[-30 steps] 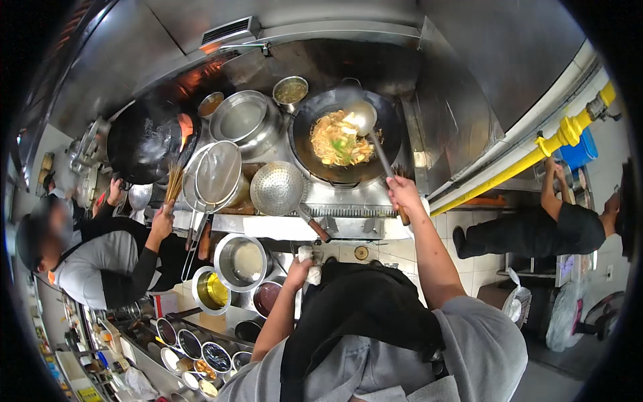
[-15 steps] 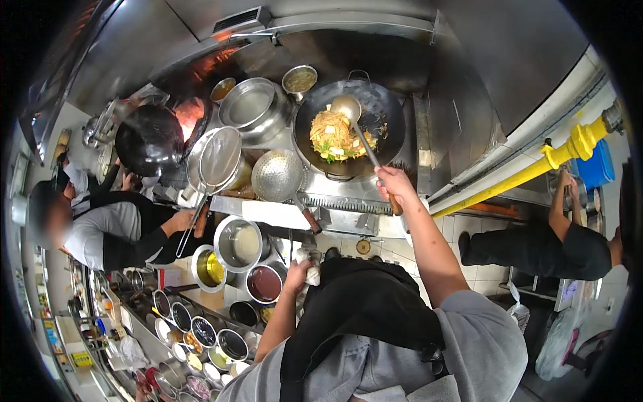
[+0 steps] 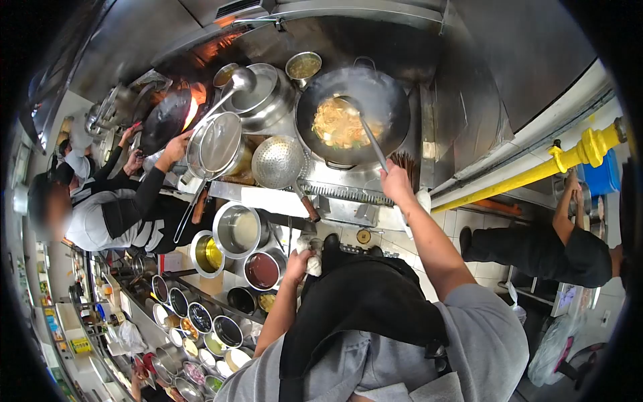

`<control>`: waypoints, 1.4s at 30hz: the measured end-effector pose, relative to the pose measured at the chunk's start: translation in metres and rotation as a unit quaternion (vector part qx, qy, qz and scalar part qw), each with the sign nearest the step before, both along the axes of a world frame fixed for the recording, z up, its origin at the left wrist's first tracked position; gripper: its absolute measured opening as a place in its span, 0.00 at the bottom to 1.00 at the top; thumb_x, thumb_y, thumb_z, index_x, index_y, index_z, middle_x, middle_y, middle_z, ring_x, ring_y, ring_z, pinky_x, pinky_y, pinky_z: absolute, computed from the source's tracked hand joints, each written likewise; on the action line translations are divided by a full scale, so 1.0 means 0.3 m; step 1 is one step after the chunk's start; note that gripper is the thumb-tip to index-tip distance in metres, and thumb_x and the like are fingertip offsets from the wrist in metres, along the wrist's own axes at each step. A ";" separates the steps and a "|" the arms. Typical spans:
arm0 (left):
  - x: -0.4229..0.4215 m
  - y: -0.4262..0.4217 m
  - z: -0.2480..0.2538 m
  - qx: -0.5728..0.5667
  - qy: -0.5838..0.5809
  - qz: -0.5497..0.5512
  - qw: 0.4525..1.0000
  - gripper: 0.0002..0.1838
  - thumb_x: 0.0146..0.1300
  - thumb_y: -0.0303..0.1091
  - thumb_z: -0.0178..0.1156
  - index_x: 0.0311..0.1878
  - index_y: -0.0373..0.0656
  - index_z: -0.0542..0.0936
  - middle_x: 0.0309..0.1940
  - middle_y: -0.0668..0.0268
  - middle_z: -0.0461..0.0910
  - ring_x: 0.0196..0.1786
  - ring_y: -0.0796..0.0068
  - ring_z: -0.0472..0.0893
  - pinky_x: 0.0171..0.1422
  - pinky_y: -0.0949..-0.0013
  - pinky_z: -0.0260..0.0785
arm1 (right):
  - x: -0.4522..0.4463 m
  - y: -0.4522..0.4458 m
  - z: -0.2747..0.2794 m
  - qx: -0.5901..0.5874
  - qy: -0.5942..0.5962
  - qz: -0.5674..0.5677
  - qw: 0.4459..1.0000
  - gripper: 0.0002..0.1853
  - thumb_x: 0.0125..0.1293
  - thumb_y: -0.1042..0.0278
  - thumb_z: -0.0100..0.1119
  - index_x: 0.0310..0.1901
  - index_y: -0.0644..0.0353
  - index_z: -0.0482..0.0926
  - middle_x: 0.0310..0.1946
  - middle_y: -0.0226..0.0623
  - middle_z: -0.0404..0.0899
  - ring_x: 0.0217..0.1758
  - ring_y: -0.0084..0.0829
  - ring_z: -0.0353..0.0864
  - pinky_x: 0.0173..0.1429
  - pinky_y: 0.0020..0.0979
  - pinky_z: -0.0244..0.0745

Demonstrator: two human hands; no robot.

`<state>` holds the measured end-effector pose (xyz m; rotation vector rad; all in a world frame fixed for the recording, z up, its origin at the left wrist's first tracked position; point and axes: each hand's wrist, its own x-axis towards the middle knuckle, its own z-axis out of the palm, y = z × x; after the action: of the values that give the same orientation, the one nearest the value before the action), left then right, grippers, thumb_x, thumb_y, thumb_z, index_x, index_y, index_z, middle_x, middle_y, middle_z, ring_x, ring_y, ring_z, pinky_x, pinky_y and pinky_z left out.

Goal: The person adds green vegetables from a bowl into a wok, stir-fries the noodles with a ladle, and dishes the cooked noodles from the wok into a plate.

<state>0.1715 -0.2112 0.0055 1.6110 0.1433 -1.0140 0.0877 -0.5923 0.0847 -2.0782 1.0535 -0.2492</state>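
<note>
Black wok (image 3: 392, 100) holds noodles (image 3: 335, 126) on the stove (image 3: 358, 179)

The person's right hand (image 3: 396, 183) is closed around the handle of a ladle (image 3: 373, 143), which slants down into the noodles in the wok. The left hand (image 3: 299, 265) grips a bunched white cloth (image 3: 313, 258) in front of the apron (image 3: 375, 295). A perforated skimmer (image 3: 277, 163) lies just left of the wok, near a round sieve (image 3: 220, 142).
</note>
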 end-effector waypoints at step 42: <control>0.529 -0.364 0.098 -0.197 0.186 -0.090 0.958 0.14 0.67 0.37 0.53 0.44 0.34 0.77 0.32 0.59 0.80 0.32 0.62 0.82 0.37 0.56 0.77 | -0.063 0.286 0.387 -0.225 0.285 -0.126 0.923 0.26 0.66 0.63 0.56 0.67 0.37 0.71 0.45 0.46 0.82 0.48 0.47 0.84 0.51 0.48 0.79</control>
<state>0.3302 -0.3205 0.0349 1.0742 0.0424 -1.3867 0.0689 -0.5065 0.2007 -2.4978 1.7545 0.0021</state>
